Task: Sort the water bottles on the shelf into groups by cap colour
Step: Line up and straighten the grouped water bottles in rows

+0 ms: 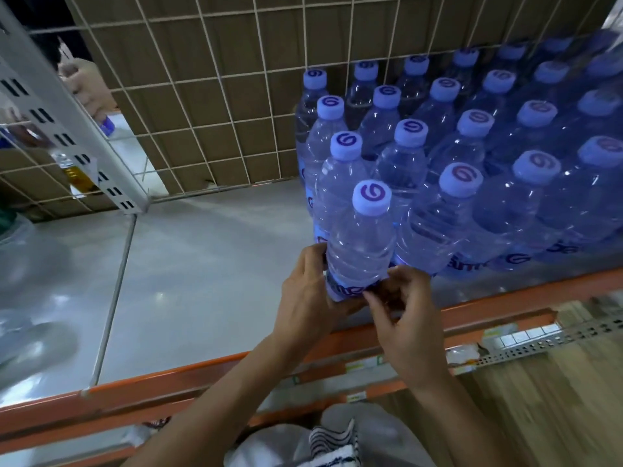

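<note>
At the far left we see a white perforated upright (67, 123) slanting across a wire mesh (202, 96) of thin pale rods, with flat brown cardboard (236, 136) behind it. A slim metal rod (114, 298) runs from the upright toward the front edge over the shelf (202, 257), a smooth grey surface with a dull sheen.

Near the shelf's front, the left hand (308, 294) curls around the left side of a clear ribbed water bottle (359, 251), low on its body at the label band. The bottle stands upright between the two hands, and its pale lilac cap (372, 196) with a purple swirl sits above them. The right hand (408, 318) has bent fingers pinching the same label band from the right, so both hands grip this one bottle. They hide its base, so we cannot tell whether it rests on the shelf.

The bottle touches the front left corner of a block of water bottles (488, 183), which fills the shelf's right side back to the mesh. They stand packed in rows and all show the same lilac swirl caps.

Below, an orange metal rail (168, 382) edges the shelf, and a grey perforated strip (556, 338) lies at the lower right.
</note>
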Demonstrator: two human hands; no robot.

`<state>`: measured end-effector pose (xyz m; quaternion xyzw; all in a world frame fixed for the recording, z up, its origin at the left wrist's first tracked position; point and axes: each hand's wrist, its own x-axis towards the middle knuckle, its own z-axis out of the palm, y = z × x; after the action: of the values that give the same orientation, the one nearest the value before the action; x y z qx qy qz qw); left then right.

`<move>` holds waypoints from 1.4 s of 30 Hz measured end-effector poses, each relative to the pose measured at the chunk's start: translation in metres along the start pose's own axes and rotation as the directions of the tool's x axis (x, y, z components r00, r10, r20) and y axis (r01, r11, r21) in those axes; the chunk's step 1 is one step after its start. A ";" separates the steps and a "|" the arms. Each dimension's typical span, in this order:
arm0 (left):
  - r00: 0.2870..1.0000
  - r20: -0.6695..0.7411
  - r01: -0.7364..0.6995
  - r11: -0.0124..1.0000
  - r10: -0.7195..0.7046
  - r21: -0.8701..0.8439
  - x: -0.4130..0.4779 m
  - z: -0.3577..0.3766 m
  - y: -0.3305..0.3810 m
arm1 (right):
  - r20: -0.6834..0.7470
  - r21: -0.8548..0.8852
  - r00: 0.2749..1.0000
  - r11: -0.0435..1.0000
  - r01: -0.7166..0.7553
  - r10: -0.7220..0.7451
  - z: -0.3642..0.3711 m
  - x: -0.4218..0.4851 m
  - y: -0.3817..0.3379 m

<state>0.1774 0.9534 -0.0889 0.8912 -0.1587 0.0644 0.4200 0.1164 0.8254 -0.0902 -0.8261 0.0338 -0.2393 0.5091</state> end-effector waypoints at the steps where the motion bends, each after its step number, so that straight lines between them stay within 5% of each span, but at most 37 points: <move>1: 1.000 0.020 -0.017 0.999 0.016 0.038 0.002 0.003 0.004 | -0.026 -0.035 0.999 0.999 0.023 -0.024 -0.002 0.000 0.002; 4: 0.996 0.081 -0.054 0.988 0.043 0.146 0.007 0.007 0.011 | -0.066 -0.229 0.985 0.963 0.142 -0.161 -0.006 -0.001 0.008; 6: 0.996 0.092 -0.007 0.998 0.001 0.058 0.005 0.004 0.011 | -0.079 -0.310 0.966 0.927 0.212 -0.247 -0.005 -0.003 0.008; 12: 0.992 0.125 -0.046 0.995 0.034 0.093 -0.003 -0.024 -0.006 | 0.062 -0.268 0.932 0.894 0.360 -0.357 0.024 -0.007 -0.012; 17: 0.999 -0.016 -0.036 0.969 0.041 0.245 -0.011 -0.076 -0.046 | 0.268 -0.222 0.906 0.894 0.388 -0.327 0.075 0.001 -0.038; 24: 0.951 -0.289 0.217 0.902 -0.110 0.373 -0.034 -0.188 -0.116 | 0.509 -0.228 0.805 0.854 0.468 -0.305 0.187 0.005 -0.088; 30: 0.830 -0.518 0.436 0.818 -0.205 0.374 -0.061 -0.314 -0.180 | 0.641 -0.072 0.657 0.821 0.566 -0.397 0.303 0.006 -0.157; 33: 0.712 -0.620 0.592 0.755 -0.328 0.280 -0.077 -0.373 -0.222 | 0.687 0.018 0.619 0.860 0.510 -0.381 0.374 0.009 -0.199; 37: 0.686 -0.545 0.667 0.716 -0.482 0.206 -0.085 -0.412 -0.269 | 0.627 0.141 0.681 0.915 0.378 -0.378 0.458 0.016 -0.263; 42: 0.732 -0.358 0.657 0.739 -0.579 0.147 -0.077 -0.415 -0.294 | 0.516 0.146 0.654 0.809 0.569 -0.553 0.517 0.037 -0.322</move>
<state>0.2114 1.4658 -0.0564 0.9206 0.2226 0.0693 0.3131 0.3110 1.3955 0.0098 -0.8357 -0.3626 -0.1440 0.3865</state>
